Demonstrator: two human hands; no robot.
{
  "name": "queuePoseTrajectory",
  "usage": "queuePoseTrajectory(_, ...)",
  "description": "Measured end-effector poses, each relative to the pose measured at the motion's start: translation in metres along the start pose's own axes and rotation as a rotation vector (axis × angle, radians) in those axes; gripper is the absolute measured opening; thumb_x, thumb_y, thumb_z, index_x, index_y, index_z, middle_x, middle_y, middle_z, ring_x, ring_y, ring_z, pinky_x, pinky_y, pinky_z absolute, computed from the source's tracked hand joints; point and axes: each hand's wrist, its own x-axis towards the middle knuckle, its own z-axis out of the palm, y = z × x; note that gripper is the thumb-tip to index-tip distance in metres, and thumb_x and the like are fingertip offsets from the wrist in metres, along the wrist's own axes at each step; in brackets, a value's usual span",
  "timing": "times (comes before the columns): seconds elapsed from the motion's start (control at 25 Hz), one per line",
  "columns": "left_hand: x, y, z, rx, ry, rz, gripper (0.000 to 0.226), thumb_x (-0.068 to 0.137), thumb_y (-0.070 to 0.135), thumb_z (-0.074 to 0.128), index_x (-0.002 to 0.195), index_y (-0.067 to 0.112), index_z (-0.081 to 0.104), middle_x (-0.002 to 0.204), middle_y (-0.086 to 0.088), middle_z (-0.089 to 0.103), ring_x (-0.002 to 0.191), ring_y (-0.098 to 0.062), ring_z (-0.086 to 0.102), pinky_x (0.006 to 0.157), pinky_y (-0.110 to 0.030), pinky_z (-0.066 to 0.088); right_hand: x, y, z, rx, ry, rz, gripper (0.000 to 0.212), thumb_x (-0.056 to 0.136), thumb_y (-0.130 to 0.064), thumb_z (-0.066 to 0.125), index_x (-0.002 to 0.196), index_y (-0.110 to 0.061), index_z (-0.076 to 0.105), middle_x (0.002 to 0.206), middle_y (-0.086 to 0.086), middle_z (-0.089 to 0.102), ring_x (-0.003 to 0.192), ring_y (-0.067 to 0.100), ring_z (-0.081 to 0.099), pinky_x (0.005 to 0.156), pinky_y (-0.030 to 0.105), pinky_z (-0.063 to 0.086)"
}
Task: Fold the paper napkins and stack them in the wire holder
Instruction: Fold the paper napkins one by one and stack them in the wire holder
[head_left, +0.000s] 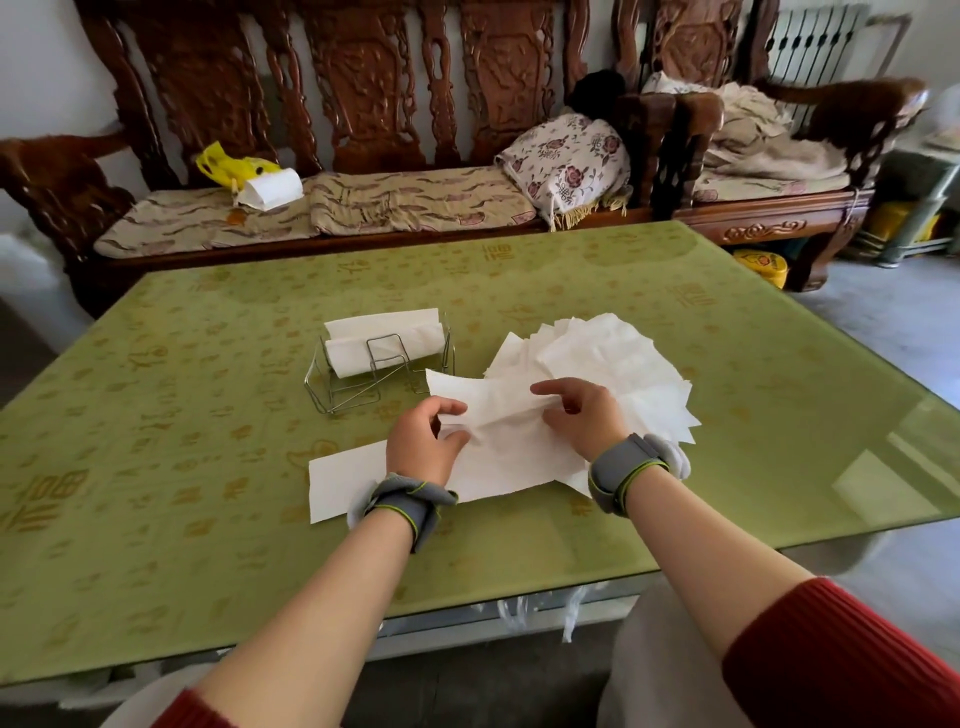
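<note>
A carved dark wooden bench (363, 78) runs across the top of the frame, with flat cushions on its seat, a flowered pillow (566, 161) toward the upper right and a yellow bag (234, 166) at the upper left. Below it, the green patterned surface (156, 467) fills the middle of the frame. A loose fanned pile of napkins (613, 353) lies on it just right of centre. In front of that pile, one crumpled napkin (504, 415) is raised a little between both hands and partly overlaps the pile. A folded napkin (337, 483) lies flat at lower left of centre, its right end hidden under the left wrist. The wire holder (343, 395) stands just left of centre, beside the pile, with folded napkins (384, 338) propped upright in its rear part. The left hand (423, 441) pinches the crumpled napkin's left edge with curled fingers and thumb. The right hand (582, 415) pinches its upper middle, index finger stretched along the crease. Each wrist wears a grey strap (623, 473).
</note>
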Motion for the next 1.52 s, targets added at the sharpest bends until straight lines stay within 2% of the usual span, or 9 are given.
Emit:
queuePoseTrajectory(0.16, -0.004, -0.017, -0.032, -0.003, 0.034, -0.024, 0.023, 0.073, 0.006, 0.073, 0.089, 0.021, 0.067, 0.092, 0.005, 0.067, 0.085, -0.012, 0.059, 0.074, -0.022, 0.042, -0.004, -0.010, 0.015, 0.052, -0.046, -0.085, 0.029, 0.085, -0.007, 0.059, 0.101, -0.027, 0.072, 0.065, -0.007, 0.041, 0.060, 0.009, 0.040, 0.062, 0.017, 0.036)
queuePoseTrajectory(0.36, -0.015, -0.035, -0.068, 0.047, 0.145, -0.044, 0.008, 0.078, 0.010, 0.071, 0.082, 0.016, 0.070, 0.075, 0.006, 0.061, 0.060, -0.003, 0.047, 0.056, -0.012, 0.033, -0.019, -0.026, 0.036, -0.013, -0.046, -0.212, 0.013, 0.082, -0.030, 0.068, 0.089, -0.040, 0.071, 0.076, -0.011, 0.061, 0.067, 0.004, 0.053, 0.066, 0.019, 0.048)
queuePoseTrajectory(0.44, -0.016, -0.038, -0.083, 0.105, 0.216, 0.018, 0.005, 0.079, 0.010, 0.071, 0.082, 0.013, 0.069, 0.083, 0.001, 0.058, 0.075, -0.012, 0.051, 0.062, -0.010, 0.032, -0.026, -0.038, 0.040, -0.018, -0.041, -0.264, 0.009, 0.084, -0.029, 0.067, 0.092, -0.029, 0.072, 0.080, -0.009, 0.059, 0.067, 0.002, 0.051, 0.060, 0.006, 0.042)
queuePoseTrajectory(0.52, -0.012, -0.039, -0.098, 0.105, 0.281, 0.083, 0.005, 0.081, 0.010, 0.068, 0.085, 0.007, 0.068, 0.097, -0.007, 0.055, 0.093, -0.015, 0.047, 0.072, -0.004, 0.030, -0.028, -0.052, 0.045, 0.007, 0.005, -0.336, 0.008, 0.086, -0.026, 0.067, 0.091, -0.021, 0.068, 0.092, -0.006, 0.054, 0.076, 0.004, 0.052, 0.066, 0.006, 0.039)
queuePoseTrajectory(0.64, -0.008, -0.042, -0.106, 0.076, 0.271, 0.017, 0.014, 0.089, 0.016, 0.060, 0.090, 0.002, 0.062, 0.089, -0.011, 0.059, 0.082, -0.021, 0.051, 0.067, -0.024, 0.035, -0.017, -0.061, 0.061, 0.065, -0.016, -0.366, 0.004, 0.086, -0.024, 0.065, 0.086, -0.022, 0.061, 0.083, -0.007, 0.057, 0.074, 0.008, 0.052, 0.065, 0.022, 0.042)
queuePoseTrajectory(0.76, -0.006, -0.058, -0.098, 0.152, 0.284, -0.118, 0.016, 0.090, 0.017, 0.057, 0.093, 0.002, 0.060, 0.083, -0.010, 0.058, 0.075, -0.022, 0.048, 0.063, -0.027, 0.029, -0.009, -0.057, 0.084, 0.044, -0.061, -0.252, 0.013, 0.084, -0.018, 0.064, 0.096, -0.022, 0.059, 0.066, -0.011, 0.049, 0.063, 0.008, 0.048, 0.058, 0.024, 0.038)
queuePoseTrajectory(1.0, 0.002, -0.098, -0.094, 0.319, 0.222, -0.271, 0.012, 0.085, 0.015, 0.059, 0.097, 0.013, 0.058, 0.093, -0.003, 0.064, 0.078, -0.021, 0.052, 0.064, -0.027, 0.036, 0.000, -0.038, 0.127, -0.202, -0.156, -0.208, 0.044, 0.081, -0.010, 0.060, 0.121, -0.026, 0.053, 0.100, -0.003, 0.057, 0.086, 0.015, 0.055, 0.082, 0.033, 0.050)
queuePoseTrajectory(1.24, 0.007, -0.100, -0.091, 0.448, 0.148, -0.127, 0.015, 0.080, 0.005, 0.059, 0.079, 0.020, 0.057, 0.091, 0.002, 0.059, 0.081, -0.021, 0.056, 0.067, -0.030, 0.044, 0.000, -0.026, 0.143, -0.287, -0.028, -0.306, 0.033, 0.081, 0.000, 0.050, 0.100, -0.022, 0.065, 0.117, 0.002, 0.049, 0.090, 0.021, 0.057, 0.076, 0.030, 0.049)
queuePoseTrajectory(1.52, 0.020, -0.092, -0.088, 0.429, 0.156, -0.199, 0.015, 0.082, 0.005, 0.057, 0.077, 0.020, 0.056, 0.084, -0.001, 0.063, 0.079, -0.025, 0.058, 0.065, -0.031, 0.045, 0.004, -0.031, 0.136, -0.239, -0.076, -0.184, 0.033, 0.087, -0.018, 0.055, 0.119, -0.026, 0.058, 0.126, 0.003, 0.044, 0.095, 0.021, 0.058, 0.087, 0.028, 0.047)
